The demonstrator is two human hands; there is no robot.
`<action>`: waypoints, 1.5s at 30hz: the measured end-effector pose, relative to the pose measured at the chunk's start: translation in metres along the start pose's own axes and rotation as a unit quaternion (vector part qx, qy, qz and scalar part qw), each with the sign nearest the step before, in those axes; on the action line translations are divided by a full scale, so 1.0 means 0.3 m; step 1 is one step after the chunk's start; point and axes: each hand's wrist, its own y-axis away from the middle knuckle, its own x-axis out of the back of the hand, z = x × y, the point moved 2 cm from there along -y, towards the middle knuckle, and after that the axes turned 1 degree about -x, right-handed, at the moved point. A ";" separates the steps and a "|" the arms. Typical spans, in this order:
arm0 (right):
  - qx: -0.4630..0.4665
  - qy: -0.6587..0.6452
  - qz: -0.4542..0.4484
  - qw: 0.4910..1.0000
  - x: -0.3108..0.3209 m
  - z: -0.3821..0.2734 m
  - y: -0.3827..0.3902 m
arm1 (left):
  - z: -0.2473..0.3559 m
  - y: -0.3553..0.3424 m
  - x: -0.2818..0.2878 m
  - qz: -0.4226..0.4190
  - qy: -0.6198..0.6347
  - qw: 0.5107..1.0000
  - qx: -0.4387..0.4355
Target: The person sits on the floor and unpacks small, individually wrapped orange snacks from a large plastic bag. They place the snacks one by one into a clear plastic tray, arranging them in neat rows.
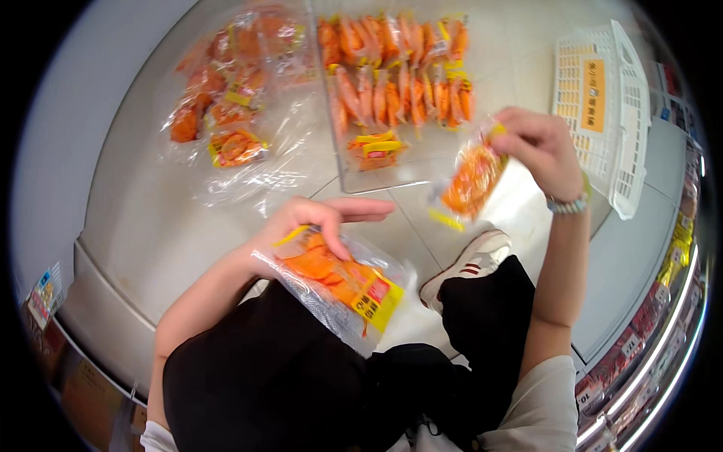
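My left hand point(320, 217) grips a clear packet of orange snack food point(335, 277) with a yellow label, its thumb pressed on the front and its fingers pointing right. The packet is tilted above my thigh. Over on the right, my right hand point(536, 145) pinches the top corner of another orange snack packet point(474, 181), which hangs slanted above the floor. Ahead is a clear tray point(392, 184) where similar packets point(395, 98) stand in two rows, with one packet point(376, 151) lying in front of them.
Left of the tray, loose packets point(233, 105) lie on a crumpled clear plastic bag point(263, 177). A white slatted basket point(631, 113) with an orange label stands at right. Shelves of packaged goods point(640, 339) line the right edge. My shoe point(474, 260) rests on the tiled floor.
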 end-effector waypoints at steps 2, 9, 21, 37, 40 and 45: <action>-0.026 0.045 0.073 0.996 0.028 0.041 -0.014 | 0.006 0.001 0.013 0.021 0.015 0.999 0.041; 0.126 0.303 0.051 0.943 -0.086 0.146 -0.067 | -0.008 0.020 0.011 0.077 -0.071 0.985 0.139; 0.011 0.012 0.033 0.999 -0.177 0.076 -0.054 | 0.079 -0.015 -0.071 0.042 -0.033 0.995 0.082; 0.005 0.167 0.041 0.985 0.003 0.016 0.009 | 0.211 0.055 0.263 0.289 -0.711 0.641 0.011; 0.040 0.356 0.003 0.934 -0.081 0.078 -0.019 | 0.178 0.107 0.364 0.298 -0.833 0.464 0.050; 0.012 0.461 0.012 0.887 -0.211 0.214 -0.068 | 0.158 0.139 0.508 0.311 -0.817 0.476 0.097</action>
